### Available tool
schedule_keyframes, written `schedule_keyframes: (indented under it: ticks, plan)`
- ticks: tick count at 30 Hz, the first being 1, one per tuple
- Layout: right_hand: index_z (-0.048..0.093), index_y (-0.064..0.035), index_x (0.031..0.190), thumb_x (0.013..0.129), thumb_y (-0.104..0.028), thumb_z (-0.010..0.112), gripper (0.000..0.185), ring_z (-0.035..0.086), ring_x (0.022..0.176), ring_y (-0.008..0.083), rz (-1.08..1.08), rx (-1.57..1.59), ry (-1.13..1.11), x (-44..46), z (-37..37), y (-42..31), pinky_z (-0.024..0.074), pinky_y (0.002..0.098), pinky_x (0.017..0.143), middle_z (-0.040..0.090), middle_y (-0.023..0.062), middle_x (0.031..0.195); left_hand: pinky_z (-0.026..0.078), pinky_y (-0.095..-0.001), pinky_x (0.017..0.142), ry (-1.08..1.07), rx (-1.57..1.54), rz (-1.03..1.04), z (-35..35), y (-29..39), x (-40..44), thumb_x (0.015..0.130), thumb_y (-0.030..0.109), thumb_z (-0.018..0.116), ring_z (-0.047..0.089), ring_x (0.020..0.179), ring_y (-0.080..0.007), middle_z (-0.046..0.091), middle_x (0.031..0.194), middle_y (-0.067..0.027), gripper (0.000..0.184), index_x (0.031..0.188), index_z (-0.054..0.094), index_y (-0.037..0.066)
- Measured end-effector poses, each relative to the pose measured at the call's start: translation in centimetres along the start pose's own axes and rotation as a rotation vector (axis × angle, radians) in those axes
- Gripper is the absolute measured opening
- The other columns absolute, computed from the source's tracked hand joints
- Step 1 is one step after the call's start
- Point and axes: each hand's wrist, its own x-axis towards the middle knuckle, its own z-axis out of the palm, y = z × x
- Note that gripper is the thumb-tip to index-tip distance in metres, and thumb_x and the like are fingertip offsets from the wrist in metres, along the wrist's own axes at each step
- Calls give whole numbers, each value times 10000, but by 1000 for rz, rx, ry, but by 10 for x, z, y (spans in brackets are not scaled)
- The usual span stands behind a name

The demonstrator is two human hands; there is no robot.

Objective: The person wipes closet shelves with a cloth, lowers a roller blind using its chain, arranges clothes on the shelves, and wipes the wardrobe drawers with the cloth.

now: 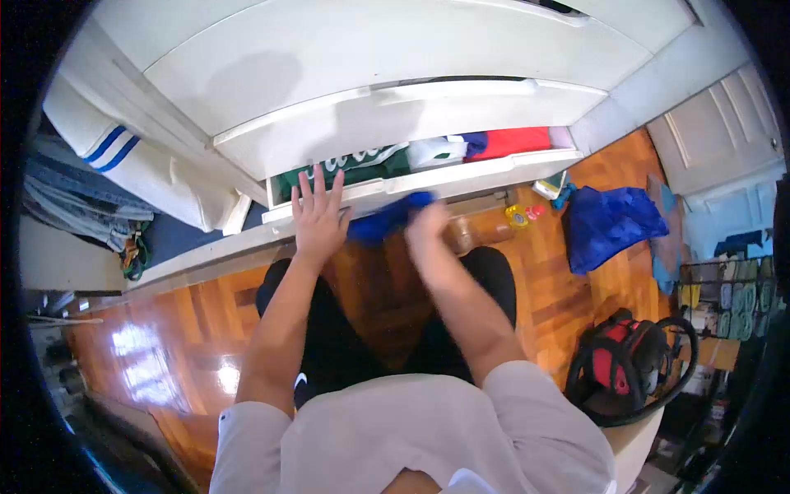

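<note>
My left hand (319, 221) has its fingers spread and lies over the front of a partly pulled-out white drawer (485, 171), fingertips near the green clothing inside. My right hand (428, 229), somewhat blurred, is closed on a blue cloth (383, 221) just outside the drawer front. The cloth is smeared by motion, so its exact kind is unclear. In the drawer lie a green garment (346, 167) with white lettering, a white one (436, 151) and a red one (518, 142) beside a dark blue piece.
Closed drawers (395, 41) rise above. Beside my right knee are a brown bottle (462, 236) and a yellow roll (517, 216). Farther right lie a blue bag (615, 224) and a red-black vacuum cleaner (629, 354). At left, a white striped cloth (156, 165) and hanging jeans (70, 193).
</note>
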Motion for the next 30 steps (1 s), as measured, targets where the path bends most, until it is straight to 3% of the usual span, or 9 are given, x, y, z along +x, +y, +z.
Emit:
schedule_keyframes:
  ticks: [3, 8, 12, 15, 18, 21, 23, 27, 30]
  plan:
    - [498, -83, 803, 813, -156, 423, 104, 490, 795, 171, -100, 421, -24, 18, -15, -131, 407, 318, 799, 515, 43, 818, 158, -523, 1059, -10, 12, -12, 0, 4, 4, 802, 348, 579, 177, 1319, -432, 181, 1456, -194, 684, 1400, 291, 184]
    - [467, -80, 715, 693, 44, 473, 126, 468, 731, 148, -274, 328, -117, 47, -31, -136, 402, 258, 641, 458, 15, 782, 170, -516, 1060, -38, 62, -6, 7, 1, 3, 780, 308, 613, 180, 1313, -441, 164, 1459, -195, 712, 1401, 286, 188]
    - [444, -57, 874, 710, 55, 514, 210, 467, 786, 147, -365, 4, 50, 27, -17, -77, 399, 289, 725, 477, 24, 860, 157, -595, 1030, -15, 158, -6, 18, -4, 0, 746, 294, 662, 177, 1297, -475, 166, 1447, -222, 751, 1392, 297, 175]
    - [439, -68, 879, 746, 49, 542, 205, 468, 745, 146, -50, -42, -32, 2, -10, -82, 416, 291, 678, 480, 26, 851, 126, -654, 1002, 11, 201, -63, 23, -4, 7, 647, 352, 743, 120, 1303, -500, 118, 1422, -304, 902, 1388, 279, 126]
    - [449, -100, 1052, 779, 35, 557, 323, 518, 797, 195, -256, -9, -16, 58, -9, -109, 461, 336, 672, 528, 62, 935, 107, -664, 994, 35, 164, -166, -5, -7, 31, 480, 416, 831, 36, 1315, -514, 32, 1406, -365, 1171, 1404, 195, 81]
    - [556, -27, 934, 777, -57, 638, 180, 547, 712, 196, -597, -112, 190, 118, -10, -166, 457, 329, 697, 605, 87, 801, 111, -668, 991, 127, 165, -174, 5, -14, 42, 465, 413, 838, 27, 1319, -507, 12, 1406, -368, 1207, 1407, 166, 71]
    - [560, -19, 911, 758, -57, 636, 176, 553, 699, 211, -424, 0, 109, 132, -4, -183, 461, 335, 683, 611, 112, 808, 62, -668, 994, 181, 175, -173, 26, -27, 47, 541, 414, 809, -9, 1292, -555, -11, 1369, -420, 1181, 1413, 92, 66]
    - [550, 3, 873, 728, -47, 624, 171, 549, 806, 232, -687, -496, -22, 81, 45, -102, 433, 340, 757, 592, 135, 831, -20, -688, 973, 398, 190, -44, 66, -48, 59, 673, 440, 734, -92, 1238, -620, -121, 1323, -457, 1179, 1402, -136, 122]
    - [510, -9, 932, 733, -39, 605, 223, 544, 838, 249, -301, -126, -143, 64, 68, -57, 422, 354, 792, 577, 136, 854, -18, -701, 962, 411, 240, -32, 61, -47, 59, 685, 482, 713, -134, 1235, -612, -203, 1326, -425, 1195, 1390, -190, 140]
